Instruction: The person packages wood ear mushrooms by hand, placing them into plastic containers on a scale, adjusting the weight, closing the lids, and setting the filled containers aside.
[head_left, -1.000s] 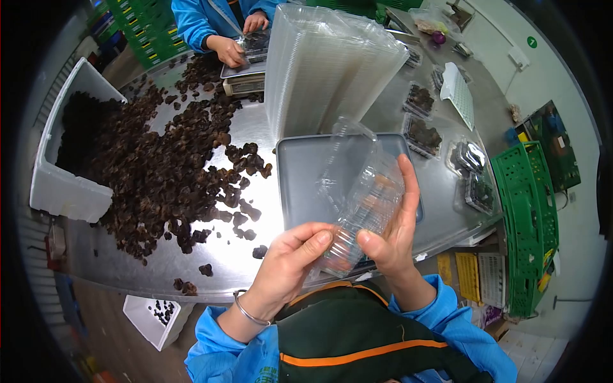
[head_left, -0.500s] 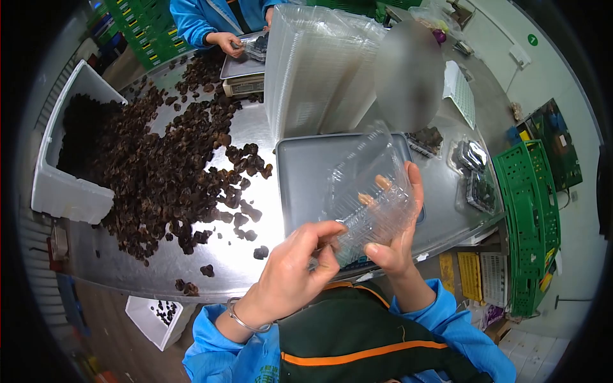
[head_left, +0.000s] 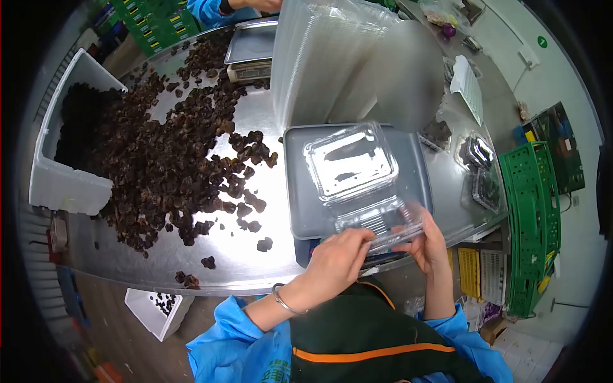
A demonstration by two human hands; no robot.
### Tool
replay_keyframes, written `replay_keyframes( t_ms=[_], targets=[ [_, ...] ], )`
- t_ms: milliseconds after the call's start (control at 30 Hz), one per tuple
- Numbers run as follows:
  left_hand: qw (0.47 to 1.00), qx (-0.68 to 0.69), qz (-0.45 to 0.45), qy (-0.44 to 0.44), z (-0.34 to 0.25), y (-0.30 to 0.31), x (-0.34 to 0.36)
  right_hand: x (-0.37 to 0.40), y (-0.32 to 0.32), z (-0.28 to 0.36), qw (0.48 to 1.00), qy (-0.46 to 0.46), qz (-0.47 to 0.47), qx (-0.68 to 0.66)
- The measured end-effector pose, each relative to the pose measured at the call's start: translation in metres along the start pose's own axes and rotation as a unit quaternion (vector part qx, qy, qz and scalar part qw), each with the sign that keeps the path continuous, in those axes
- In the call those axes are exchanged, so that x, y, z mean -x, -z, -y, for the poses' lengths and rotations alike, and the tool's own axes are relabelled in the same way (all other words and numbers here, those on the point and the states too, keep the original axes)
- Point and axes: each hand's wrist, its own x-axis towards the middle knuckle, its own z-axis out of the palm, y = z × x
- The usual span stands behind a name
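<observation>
A clear plastic clamshell box [head_left: 353,165] lies hinged open over the grey scale tray [head_left: 300,220], its lid part toward the far side. My left hand [head_left: 337,258] grips the near left edge of the box with bent fingers. On the right, my right hand [head_left: 426,241] holds the box's near right corner between thumb and fingers. Left of the tray, a large heap of dark brown, wrinkled pieces [head_left: 172,159] spreads over the metal table [head_left: 223,271].
A tall stack of clear boxes [head_left: 325,64] stands behind the tray. A white foam box [head_left: 70,188] lies tipped at left. Filled boxes [head_left: 476,153] sit at right beside green crates [head_left: 527,210]. Another person's sleeve [head_left: 207,13] shows behind a second scale [head_left: 250,46].
The clear box has opened out and come down over the tray, with both hands at its near edge. The other person's hand has left the far scale, and the box there is gone.
</observation>
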Motion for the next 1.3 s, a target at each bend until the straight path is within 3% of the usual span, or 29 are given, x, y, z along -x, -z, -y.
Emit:
replay_keyframes(
  t_ms=[100,167,233,300,333,367,433,500,533,633,700,733,833,900,967,1067,1133,1167,1233,1267,1300],
  targets=[
    [0.999,0.03,-0.028,-0.012,-0.006,0.007,-0.004,0.0,-0.004,-0.001,0.999,0.003,0.03,0.014],
    [0.999,-0.019,-0.033,-0.023,-0.004,0.003,-0.004,0.001,-0.013,0.003,0.978,0.009,0.115,-0.172],
    [0.992,0.122,0.004,0.037,0.002,0.004,-0.003,-0.001,-0.016,0.001,0.982,0.026,0.129,-0.138],
    [0.993,0.102,-0.014,0.049,0.006,0.008,0.001,0.001,-0.023,0.006,0.991,0.056,0.098,0.067],
    [0.977,0.183,0.008,0.111,0.002,0.011,-0.003,0.002,-0.027,0.005,0.991,0.053,0.104,0.068],
    [0.949,0.264,0.029,0.169,0.0,0.012,-0.005,0.003,-0.031,0.004,0.99,0.091,0.054,0.098],
    [0.951,0.261,0.014,0.166,0.005,0.008,-0.002,0.0,-0.032,0.002,0.983,0.126,0.013,0.13],
    [0.958,0.269,0.007,0.094,-0.004,0.012,0.002,-0.01,-0.015,0.001,0.954,0.163,-0.151,0.204],
    [0.959,0.271,0.004,0.081,-0.015,0.025,0.006,-0.017,0.007,0.0,0.955,0.162,-0.146,0.203],
    [0.977,0.193,-0.063,0.059,-0.042,0.107,0.03,-0.036,0.037,0.001,0.94,0.167,-0.274,0.113],
    [0.981,0.096,-0.168,0.007,-0.051,0.17,0.065,-0.024,0.032,0.015,0.968,0.112,-0.224,-0.005],
    [0.963,0.029,-0.268,0.013,-0.049,0.186,0.09,-0.026,0.044,0.008,0.97,0.105,-0.22,-0.006],
    [0.847,-0.161,-0.473,0.181,-0.033,0.231,0.143,-0.041,0.068,-0.014,0.968,0.11,-0.203,-0.102],
    [0.808,-0.352,-0.431,0.191,0.014,0.251,0.174,-0.048,0.061,-0.026,0.93,0.109,-0.283,-0.206],
    [0.766,-0.49,-0.352,0.222,0.062,0.26,0.202,-0.051,0.046,-0.031,0.938,0.079,-0.271,-0.201],
    [0.751,-0.504,-0.361,0.227,0.162,0.271,0.258,-0.053,0.027,-0.035,0.944,0.039,-0.277,-0.172],
    [0.745,-0.46,-0.34,0.343,0.197,0.275,0.273,-0.052,0.013,-0.033,0.942,0.003,-0.308,-0.131],
    [0.745,-0.455,-0.338,0.351,0.211,0.273,0.283,-0.048,0.006,-0.029,0.943,0.0,-0.311,-0.122],
    [0.633,-0.617,-0.316,0.346,0.204,0.266,0.245,-0.036,-0.005,-0.022,0.972,-0.061,-0.223,-0.029],
    [0.707,-0.556,-0.312,0.305,0.211,0.265,0.236,-0.029,-0.001,-0.019,0.961,-0.118,-0.238,0.076],
    [0.773,-0.49,-0.307,0.261,0.219,0.266,0.227,-0.022,-0.02,-0.016,0.96,-0.12,-0.239,0.084]
  ],
)
